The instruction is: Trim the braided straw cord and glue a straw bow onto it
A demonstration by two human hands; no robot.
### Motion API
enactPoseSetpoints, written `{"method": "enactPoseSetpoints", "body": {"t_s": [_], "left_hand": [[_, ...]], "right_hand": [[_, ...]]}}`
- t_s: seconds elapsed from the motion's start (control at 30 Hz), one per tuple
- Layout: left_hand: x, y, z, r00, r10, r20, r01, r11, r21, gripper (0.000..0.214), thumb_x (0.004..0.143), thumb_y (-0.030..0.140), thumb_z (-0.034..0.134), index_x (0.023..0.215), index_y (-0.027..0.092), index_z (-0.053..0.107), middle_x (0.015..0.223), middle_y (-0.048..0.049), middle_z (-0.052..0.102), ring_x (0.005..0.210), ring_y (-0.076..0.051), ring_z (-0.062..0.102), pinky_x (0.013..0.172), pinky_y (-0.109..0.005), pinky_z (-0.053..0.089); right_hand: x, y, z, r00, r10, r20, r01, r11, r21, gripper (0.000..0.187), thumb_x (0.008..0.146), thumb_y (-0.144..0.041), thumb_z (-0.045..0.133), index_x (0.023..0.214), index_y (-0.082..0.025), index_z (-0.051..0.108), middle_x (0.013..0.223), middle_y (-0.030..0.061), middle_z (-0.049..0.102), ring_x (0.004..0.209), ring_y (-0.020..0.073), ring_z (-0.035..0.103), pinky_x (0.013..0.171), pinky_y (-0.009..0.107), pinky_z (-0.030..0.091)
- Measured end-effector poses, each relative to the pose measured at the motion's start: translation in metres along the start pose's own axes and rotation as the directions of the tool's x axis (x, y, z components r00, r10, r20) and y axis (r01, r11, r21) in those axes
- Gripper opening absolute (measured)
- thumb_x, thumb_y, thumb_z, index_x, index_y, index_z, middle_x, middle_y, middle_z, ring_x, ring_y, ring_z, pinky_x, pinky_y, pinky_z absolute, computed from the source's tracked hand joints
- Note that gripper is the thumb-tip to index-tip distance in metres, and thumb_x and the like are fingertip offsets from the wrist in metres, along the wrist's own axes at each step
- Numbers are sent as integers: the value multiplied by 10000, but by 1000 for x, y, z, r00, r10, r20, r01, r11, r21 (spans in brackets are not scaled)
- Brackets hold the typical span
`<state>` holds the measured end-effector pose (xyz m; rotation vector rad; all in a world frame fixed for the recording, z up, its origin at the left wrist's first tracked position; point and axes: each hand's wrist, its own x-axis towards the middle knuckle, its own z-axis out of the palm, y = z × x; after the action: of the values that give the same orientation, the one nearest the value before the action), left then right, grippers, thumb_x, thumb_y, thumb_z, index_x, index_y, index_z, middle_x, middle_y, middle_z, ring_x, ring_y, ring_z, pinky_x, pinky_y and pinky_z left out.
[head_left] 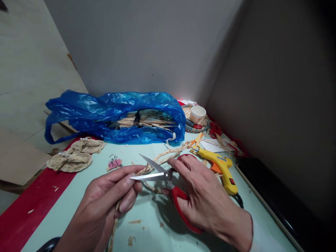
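My left hand (112, 196) pinches a braided straw cord (144, 170) between thumb and fingers, and one end of it hangs down below the palm. My right hand (199, 196) grips a pair of scissors (166, 175) by the red handles. The scissors' blades are spread apart, with the cord between them close to my left fingertips. A stretch of braid (173, 151) runs behind the scissors toward the glue gun. Part of the cord below the scissors is hidden by my right hand.
A yellow glue gun (219, 161) lies right of my right hand, beside a long black object (273, 196). Behind stand a blue plastic bag (86, 110) of straw and a woven basket (206, 126) with a white cup (198, 113). Woven straw pieces (70, 160) and a pink binder clip (114, 163) are left.
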<state>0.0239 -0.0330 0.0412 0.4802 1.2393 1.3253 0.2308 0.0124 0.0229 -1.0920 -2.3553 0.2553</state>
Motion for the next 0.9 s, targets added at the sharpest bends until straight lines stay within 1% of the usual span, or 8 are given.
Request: {"method": "enactPoseSetpoints", "body": {"t_s": [0.17, 0.27, 0.43, 0.53, 0.6, 0.77, 0.83, 0.9], "left_hand": [[-4, -2, 0, 999, -19, -44, 18, 1000, -11, 363, 531, 217, 923, 882, 221, 829, 792, -48, 778, 566, -103, 585, 502, -160, 506], [-3, -3, -2, 1000, -26, -7, 26, 1000, -13, 320, 580, 215, 893, 891, 194, 823, 778, -68, 773, 556, -117, 593, 495, -187, 515], [-2, -1, -1, 997, -46, 59, 47, 999, -1, 240, 642, 202, 851, 876, 172, 808, 708, -58, 731, 490, -78, 506, 437, -157, 452], [-4, 1, 3, 997, -64, 48, 63, 998, 10, 207, 662, 200, 839, 863, 174, 797, 640, -49, 694, 547, -98, 559, 453, -124, 452], [-6, 3, 4, 996, -69, 64, 68, 998, 17, 189, 673, 203, 836, 855, 177, 788, 618, -36, 674, 543, -95, 553, 448, -114, 447], [-4, 4, 2, 993, -65, 95, 63, 998, 22, 225, 619, 225, 887, 804, 168, 771, 646, -37, 681, 576, -113, 574, 508, -155, 512], [-3, 4, 2, 991, -70, 111, 68, 997, 23, 202, 616, 218, 889, 766, 172, 761, 650, -29, 686, 518, -91, 525, 480, -161, 497], [-4, 3, 3, 995, -59, 86, 59, 998, 5, 190, 611, 188, 884, 751, 173, 754, 662, -29, 699, 511, -92, 529, 473, -167, 497]], "right_hand": [[-2, 4, -4, 984, -168, -64, 157, 977, -146, 356, 744, -160, 532, 1088, -137, 620, 825, 52, 550, 759, 217, 459, 669, 332, 363], [-2, 6, -7, 972, -215, -90, 196, 963, -188, 344, 776, -159, 524, 1099, -120, 638, 767, 30, 532, 695, 197, 427, 623, 325, 327], [-2, 7, -7, 956, -264, -128, 225, 940, -256, 268, 858, -194, 526, 1084, -121, 651, 730, 12, 529, 642, 181, 399, 592, 329, 298], [-2, 8, -6, 948, -281, -147, 230, 929, -290, 261, 884, -211, 524, 1099, -126, 646, 716, 3, 522, 620, 175, 378, 585, 330, 286], [-3, 9, -4, 944, -291, -157, 236, 925, -296, 246, 902, -221, 526, 1100, -130, 641, 711, -1, 521, 620, 173, 379, 589, 326, 291], [-3, 10, 1, 935, -302, -185, 230, 915, -330, 212, 946, -215, 514, 1088, -124, 643, 704, -4, 526, 617, 164, 396, 597, 314, 311], [-4, 9, 2, 928, -308, -208, 224, 910, -348, 214, 942, -205, 513, 1085, -119, 647, 697, -6, 525, 608, 160, 403, 595, 311, 317], [-4, 9, 3, 924, -312, -221, 219, 905, -364, 219, 935, -189, 508, 1083, -118, 653, 685, -10, 523, 596, 158, 409, 587, 309, 319]]}}
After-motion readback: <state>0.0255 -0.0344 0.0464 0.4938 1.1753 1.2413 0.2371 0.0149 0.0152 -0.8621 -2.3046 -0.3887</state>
